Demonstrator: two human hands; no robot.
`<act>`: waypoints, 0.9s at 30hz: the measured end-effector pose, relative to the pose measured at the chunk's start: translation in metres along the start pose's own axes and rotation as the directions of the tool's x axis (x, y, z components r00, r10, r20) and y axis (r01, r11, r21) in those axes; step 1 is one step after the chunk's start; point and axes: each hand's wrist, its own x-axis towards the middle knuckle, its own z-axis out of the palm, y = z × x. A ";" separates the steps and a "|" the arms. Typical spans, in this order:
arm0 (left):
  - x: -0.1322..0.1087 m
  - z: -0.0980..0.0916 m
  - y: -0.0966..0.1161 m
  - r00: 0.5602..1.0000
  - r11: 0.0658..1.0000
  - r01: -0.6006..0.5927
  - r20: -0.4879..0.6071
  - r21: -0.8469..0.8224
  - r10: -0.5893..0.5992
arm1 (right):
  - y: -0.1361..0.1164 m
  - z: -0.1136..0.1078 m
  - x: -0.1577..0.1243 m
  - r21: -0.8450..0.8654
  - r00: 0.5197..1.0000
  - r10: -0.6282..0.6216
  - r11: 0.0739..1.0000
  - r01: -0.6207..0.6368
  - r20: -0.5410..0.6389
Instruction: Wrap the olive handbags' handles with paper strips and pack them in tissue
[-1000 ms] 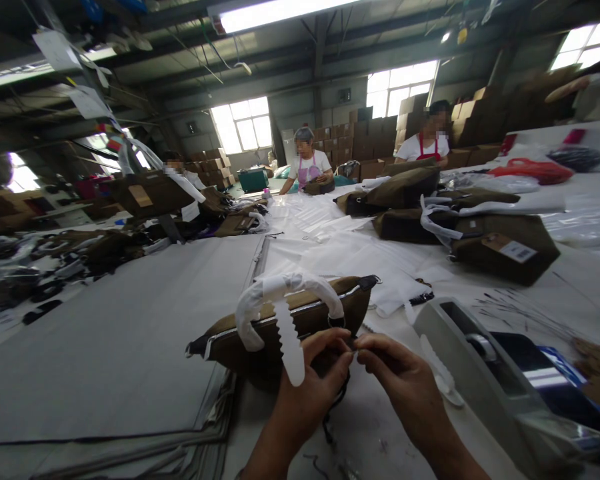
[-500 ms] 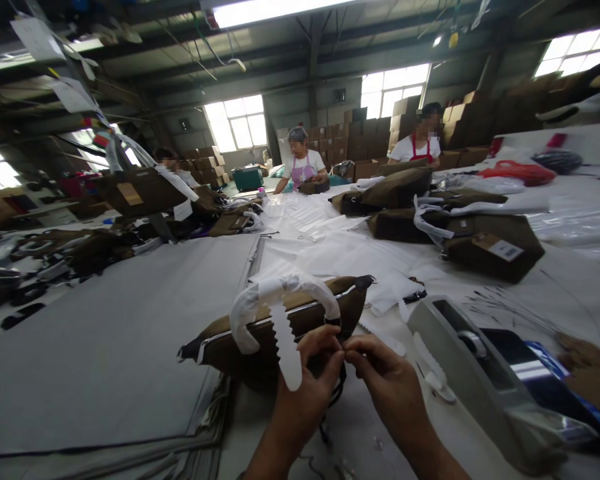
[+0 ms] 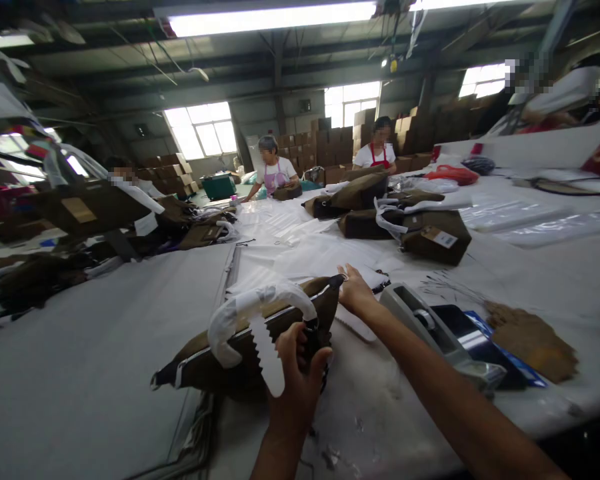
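Observation:
A brown zippered bag (image 3: pixel 215 353) lies on the table in front of me, its handle (image 3: pixel 260 303) wrapped in white foam with a jagged white strip hanging down. My left hand (image 3: pixel 297 363) is closed on the bag's near side, below the handle's right end. My right hand (image 3: pixel 354 291) is stretched out past the bag's far right corner, onto white plastic sheets (image 3: pixel 325 253); its fingers are hidden behind the back of the hand.
A grey tape dispenser (image 3: pixel 425 323) stands right of my right arm, beside a dark flat device (image 3: pixel 467 337) and a brown scrap (image 3: pixel 533 340). More brown bags (image 3: pixel 420 230) lie farther back. Grey sheets (image 3: pixel 95 347) cover the left. Other people work at the far end.
Both hands were pinched together at the bag's near side. My right hand has let go and reached forward past the bag's corner. The view has swung right.

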 end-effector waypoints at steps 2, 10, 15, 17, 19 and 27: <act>-0.001 0.004 0.002 0.997 0.974 -0.078 0.034 0.213 0.073 | 0.000 0.016 0.018 -0.084 0.995 0.066 0.995 -0.060 0.075; 0.008 0.023 0.007 0.991 0.838 -0.102 -0.017 0.537 0.132 | 0.004 0.028 0.025 -0.170 0.965 0.129 0.981 -0.091 0.228; 0.012 0.029 -0.001 0.992 0.847 -0.103 -0.009 0.521 0.126 | -0.002 -0.006 0.025 -0.031 0.992 0.102 0.995 -0.100 0.070; 0.015 0.026 -0.001 0.994 0.882 -0.082 -0.021 0.464 0.103 | -0.003 -0.028 0.015 0.089 0.993 0.096 0.992 -0.090 -0.066; 0.018 0.020 -0.001 1.000 0.924 -0.013 -0.021 0.381 0.023 | -0.002 -0.050 -0.005 0.247 0.974 0.104 0.968 -0.052 -0.202; 0.029 -0.016 0.000 0.965 0.975 0.206 0.148 0.088 -0.217 | 0.022 -0.051 -0.135 0.856 0.999 0.032 0.517 0.005 -0.025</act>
